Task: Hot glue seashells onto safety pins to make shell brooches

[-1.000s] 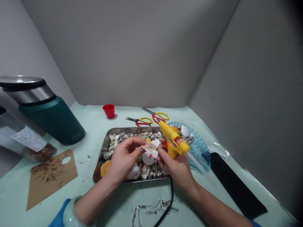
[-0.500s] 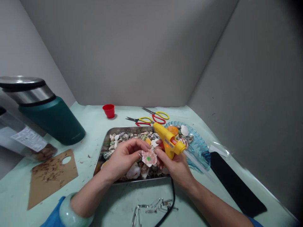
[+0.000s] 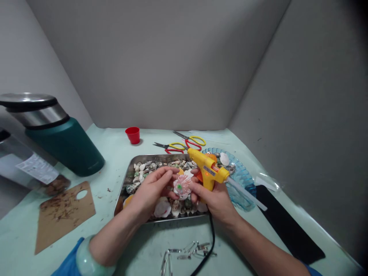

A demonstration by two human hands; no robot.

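Observation:
A pink-and-white ribbed seashell [image 3: 185, 183] with a small green spot is held up over the metal tray [image 3: 123, 184]. My left hand [image 3: 152, 189] curls its fingers at the shell's left edge, some partly behind it; its thumb is raised. My right hand [image 3: 217, 201] grips a yellow hot glue gun [image 3: 211, 172], nozzle pointing up and away to the left, an orange light glowing on its side. The right thumb tip also touches the shell's right edge. A clear glue stick [image 3: 247, 193] sticks out of the gun's back. Many small shells fill the tray beneath.
Scissors [image 3: 174, 146] and a red cup [image 3: 133, 135] are behind the tray. On the right are a blue glass plate [image 3: 244, 180] and a black strip [image 3: 290, 226]. A green bottle [image 3: 66, 145] and cardboard [image 3: 66, 209] stand left. Safety pins [image 3: 184, 257] and a black cord [image 3: 212, 237] lie in front.
The shell has turned, showing more of its ribbed pink face. My left thumb has lifted from its pinch on the shell's edge. The glue gun has shifted slightly right.

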